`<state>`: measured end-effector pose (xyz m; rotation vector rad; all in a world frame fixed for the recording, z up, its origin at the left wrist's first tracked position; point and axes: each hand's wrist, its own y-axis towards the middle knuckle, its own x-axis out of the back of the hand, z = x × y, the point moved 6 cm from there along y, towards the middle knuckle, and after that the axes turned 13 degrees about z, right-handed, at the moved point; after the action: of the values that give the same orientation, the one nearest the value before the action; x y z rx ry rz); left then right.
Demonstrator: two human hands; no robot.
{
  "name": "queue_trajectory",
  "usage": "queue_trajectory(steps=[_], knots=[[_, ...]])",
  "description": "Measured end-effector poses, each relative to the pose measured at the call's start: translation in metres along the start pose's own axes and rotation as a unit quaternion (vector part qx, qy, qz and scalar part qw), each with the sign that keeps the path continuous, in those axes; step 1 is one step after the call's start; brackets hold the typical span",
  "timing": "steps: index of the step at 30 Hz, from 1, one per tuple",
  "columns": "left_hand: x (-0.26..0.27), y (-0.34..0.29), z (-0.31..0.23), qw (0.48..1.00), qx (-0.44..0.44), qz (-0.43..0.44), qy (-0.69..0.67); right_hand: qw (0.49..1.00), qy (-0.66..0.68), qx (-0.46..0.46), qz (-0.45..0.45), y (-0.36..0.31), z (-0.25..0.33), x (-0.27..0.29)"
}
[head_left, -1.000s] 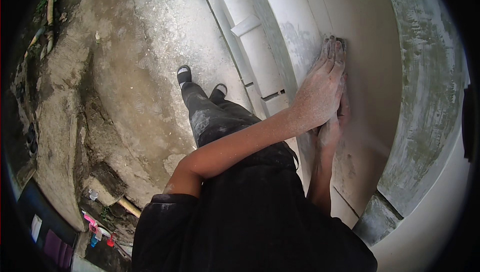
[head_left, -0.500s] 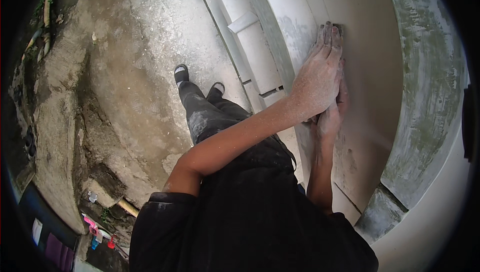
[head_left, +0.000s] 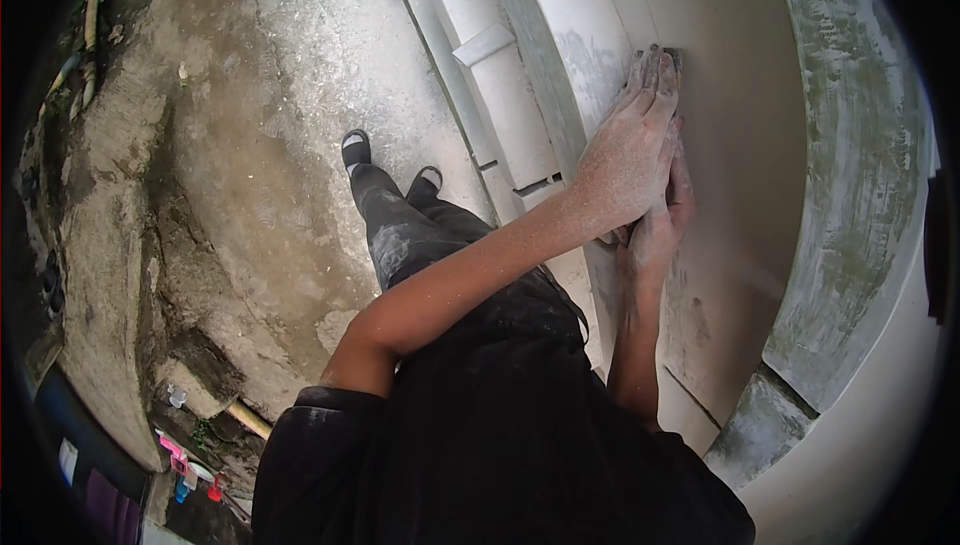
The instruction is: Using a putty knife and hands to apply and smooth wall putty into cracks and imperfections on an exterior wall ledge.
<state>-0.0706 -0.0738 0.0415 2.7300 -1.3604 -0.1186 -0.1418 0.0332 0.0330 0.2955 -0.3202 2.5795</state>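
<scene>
My left hand [head_left: 632, 157] lies flat, its dusty fingers stretched out close together over a flat, dark-edged block [head_left: 679, 59]. Only a corner of that block shows past the fingertips, so its exact kind is hard to tell. Under and beside the left palm is my right hand [head_left: 660, 230], closed, with most of its fingers hidden; it appears to grip the same block. Both hands press against a smooth beige-grey wall panel [head_left: 745, 135]. White powder coats the hands and wrists.
A greenish-grey smeared band [head_left: 860, 165] borders the panel on the right. Left of it run a white stepped ledge [head_left: 500, 95] and a stained concrete floor [head_left: 260, 125]. Rough stone edging [head_left: 105, 285] and small coloured items [head_left: 180, 460] lie at the far left.
Both hands have shifted very slightly left and my forearms with them. The hands stay pressed together on the panel. The floor and my feet sit a little further left in view.
</scene>
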Motion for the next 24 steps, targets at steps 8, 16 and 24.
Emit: queue_trajectory(steps=[8, 16, 24], knots=[[0.007, 0.0, -0.005, 0.992, -0.061, -0.099, 0.056, 0.996, 0.059, -0.069, 0.005, 0.005, 0.012, -0.012], [-0.002, -0.011, -0.008, 0.985, -0.079, -0.138, 0.069, 1.0, 0.014, -0.002, 0.011, -0.001, 0.014, -0.011], [0.016, 0.004, -0.007, 0.988, -0.079, -0.123, 0.05, 0.999, 0.014, 0.028, 0.002, -0.002, 0.012, -0.006]])
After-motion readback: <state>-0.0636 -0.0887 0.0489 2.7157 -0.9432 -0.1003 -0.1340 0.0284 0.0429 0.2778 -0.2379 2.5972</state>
